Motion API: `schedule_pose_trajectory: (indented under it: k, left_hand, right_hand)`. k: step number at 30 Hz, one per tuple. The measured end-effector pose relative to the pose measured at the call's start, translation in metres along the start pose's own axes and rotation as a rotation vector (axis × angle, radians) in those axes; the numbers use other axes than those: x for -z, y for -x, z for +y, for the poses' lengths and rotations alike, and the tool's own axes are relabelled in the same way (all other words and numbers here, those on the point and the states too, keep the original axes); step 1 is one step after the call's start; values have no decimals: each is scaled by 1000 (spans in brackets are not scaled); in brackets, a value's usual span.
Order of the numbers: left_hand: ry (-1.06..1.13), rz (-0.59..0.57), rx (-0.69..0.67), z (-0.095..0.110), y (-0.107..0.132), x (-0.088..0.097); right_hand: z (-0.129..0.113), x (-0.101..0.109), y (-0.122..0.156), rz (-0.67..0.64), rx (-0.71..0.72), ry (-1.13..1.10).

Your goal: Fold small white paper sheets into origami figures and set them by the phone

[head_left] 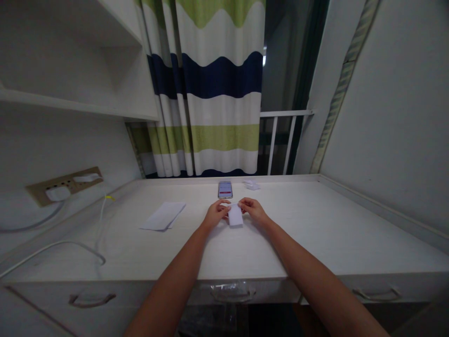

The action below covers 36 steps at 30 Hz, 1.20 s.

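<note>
White paper (235,217), a small rectangle in the head view, is held at the near middle of the bench (315,224). Both hands have it pinched between nearly closed thumb and fingers: the left hand (216,213) at its left edge, the right hand (254,209) at its upper right corner. Just beyond lies a phone (225,189), with small white pieces (251,185) to its right; larger sheets (163,216) lie left of the hands.
</note>
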<state>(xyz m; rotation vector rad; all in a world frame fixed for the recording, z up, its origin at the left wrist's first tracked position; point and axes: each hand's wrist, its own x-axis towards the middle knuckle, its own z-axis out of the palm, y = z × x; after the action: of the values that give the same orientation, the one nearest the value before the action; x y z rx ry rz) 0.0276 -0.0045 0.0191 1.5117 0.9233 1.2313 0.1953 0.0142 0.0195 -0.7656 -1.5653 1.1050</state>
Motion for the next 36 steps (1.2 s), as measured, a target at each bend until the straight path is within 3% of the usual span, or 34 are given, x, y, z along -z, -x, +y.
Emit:
schedule_pose_trajectory:
  k: [9, 36]
  left_hand:
    - [-129, 20, -125, 7, 5, -3]
    - [25, 159, -56, 6, -4, -2]
  right_hand:
    - [4, -1, 0, -12, -11, -20]
    - [3, -1, -1, 8, -26, -72]
